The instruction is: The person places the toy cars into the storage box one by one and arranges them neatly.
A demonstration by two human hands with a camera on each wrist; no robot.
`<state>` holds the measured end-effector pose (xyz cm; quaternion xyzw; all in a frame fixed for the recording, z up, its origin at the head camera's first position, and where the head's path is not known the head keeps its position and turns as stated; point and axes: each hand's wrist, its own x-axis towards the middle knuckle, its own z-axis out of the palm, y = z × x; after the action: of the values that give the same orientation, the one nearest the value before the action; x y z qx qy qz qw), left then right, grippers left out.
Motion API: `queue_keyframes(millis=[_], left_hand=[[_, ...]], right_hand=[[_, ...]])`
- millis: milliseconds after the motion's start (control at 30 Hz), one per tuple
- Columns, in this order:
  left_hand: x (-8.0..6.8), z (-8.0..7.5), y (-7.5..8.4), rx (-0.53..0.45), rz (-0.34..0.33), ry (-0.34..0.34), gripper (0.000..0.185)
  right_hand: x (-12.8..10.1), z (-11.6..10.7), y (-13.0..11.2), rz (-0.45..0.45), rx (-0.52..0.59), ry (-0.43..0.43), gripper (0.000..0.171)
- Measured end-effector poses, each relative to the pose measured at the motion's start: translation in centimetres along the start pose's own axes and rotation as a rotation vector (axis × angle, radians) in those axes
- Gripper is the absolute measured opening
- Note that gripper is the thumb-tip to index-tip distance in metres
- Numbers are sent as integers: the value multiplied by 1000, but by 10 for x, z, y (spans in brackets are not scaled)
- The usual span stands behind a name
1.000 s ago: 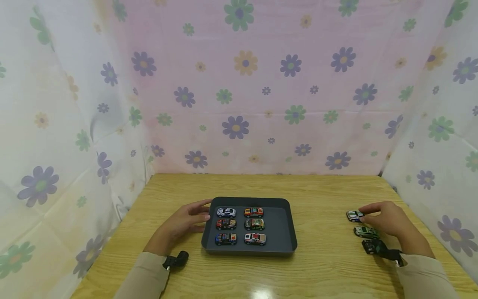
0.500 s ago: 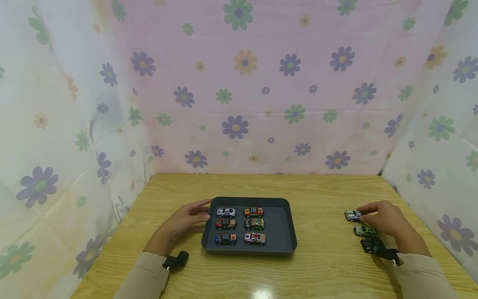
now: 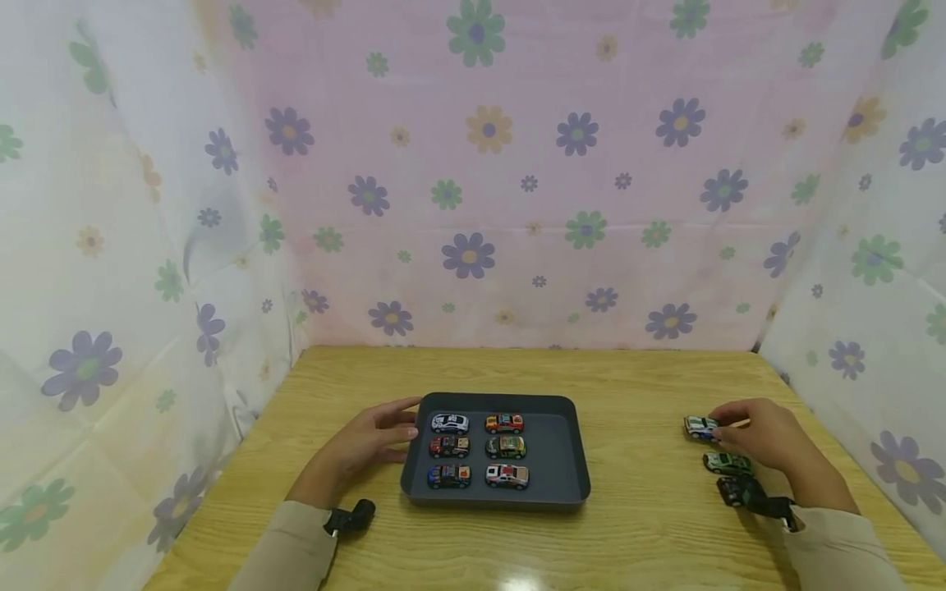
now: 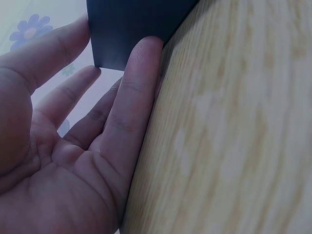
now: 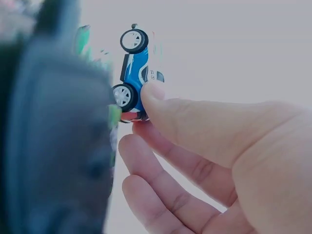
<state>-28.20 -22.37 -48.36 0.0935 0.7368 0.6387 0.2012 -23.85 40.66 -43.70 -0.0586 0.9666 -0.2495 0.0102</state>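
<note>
A dark grey tray (image 3: 572,460) sits mid-table with several toy cars (image 3: 449,423) in two columns. My left hand (image 3: 406,425) rests on the table against the tray's left wall (image 4: 131,29), its fingers (image 4: 139,87) straight and touching it. At the far right my right hand (image 3: 727,423) pinches a white and blue toy car (image 3: 698,426) on the table. In the right wrist view my thumb (image 5: 161,102) presses on that car (image 5: 136,73), with the other fingers below it.
A green toy car (image 3: 726,464) and a dark toy car (image 3: 735,491) lie in a line just in front of the white one, beside my right wrist. Flowered curtains (image 3: 473,246) close off the back and both sides of the wooden table (image 3: 643,394).
</note>
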Motion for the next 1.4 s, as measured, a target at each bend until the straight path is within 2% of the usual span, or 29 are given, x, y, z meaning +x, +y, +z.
queue_keyframes(millis=[333,767,1400], left_hand=[[1,0,1,-3,2,-10,67],[0,0,-1,-9,0,-11,67],[0,0,0,-26,-11,-3,67]], right_hand=[[2,-1,-14,-41,-5,33,30],[18,5,-36,-74,9,9,22],[38,14,-77,-131,95,1,18]])
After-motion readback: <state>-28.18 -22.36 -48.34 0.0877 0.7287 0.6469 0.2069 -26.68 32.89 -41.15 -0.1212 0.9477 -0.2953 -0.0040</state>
